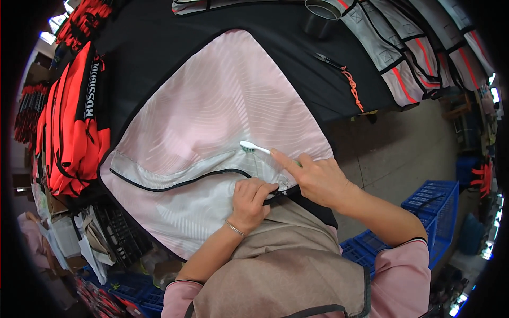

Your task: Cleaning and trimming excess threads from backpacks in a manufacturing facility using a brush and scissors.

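A large pink and white patterned fabric piece (212, 95) with black edging is spread over the black-covered table, its near edge against my apron. My right hand (321, 179) grips a white toothbrush (257, 148), index finger stretched along the handle. The brush head, with greenish bristles, rests on or just above a pale, wet-looking patch of the fabric. With curled fingers, my left hand (252, 200) holds the black-bound edge of the fabric close to my body. What lies under its fingers is partly hidden.
Red bags (69, 127) are stacked at the left. Beyond the fabric lie small snips (328, 61) with an orange cord, beside a dark metal cup (321, 21). Grey pieces with orange stripes (395, 58) cover the far right. Blue crates (432, 212) stand on the floor at right.
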Demonstrator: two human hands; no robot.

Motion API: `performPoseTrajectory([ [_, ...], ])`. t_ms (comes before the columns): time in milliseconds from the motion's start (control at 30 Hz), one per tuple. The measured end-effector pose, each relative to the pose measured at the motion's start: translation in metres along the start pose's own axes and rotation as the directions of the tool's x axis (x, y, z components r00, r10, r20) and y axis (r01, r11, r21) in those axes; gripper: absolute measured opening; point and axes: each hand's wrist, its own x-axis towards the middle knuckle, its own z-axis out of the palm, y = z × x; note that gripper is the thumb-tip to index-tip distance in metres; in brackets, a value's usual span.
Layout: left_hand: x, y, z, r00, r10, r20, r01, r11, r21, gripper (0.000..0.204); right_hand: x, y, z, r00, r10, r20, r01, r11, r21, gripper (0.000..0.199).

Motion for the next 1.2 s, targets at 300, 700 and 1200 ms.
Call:
performPoseTrajectory([
  [300, -0.009, -0.012, 0.01, 0.99, 0.096, -0.103, -0.091, 0.994, 0.052, 0.038, -0.057, -0.021, -0.036, 0.952, 0.107, 0.285, -0.089, 0.993, -0.076, 0.074],
  [700, 0.021, -0.009, -0.012, 0.958, 0.085, -0.275, -0.097, 0.995, -0.031, 0.027, -0.06, 0.007, -0.087, 0.979, 0.186, 0.083, -0.179, 0.98, -0.081, 0.061],
  [1200, 0.147, -0.037, -0.033, 0.985, 0.008, -0.174, 0.019, 0.988, 0.154, 0.022, 0.154, 0.217, -0.148, 0.807, 0.379, -0.452, -0.499, 0.848, -0.18, 0.025],
])
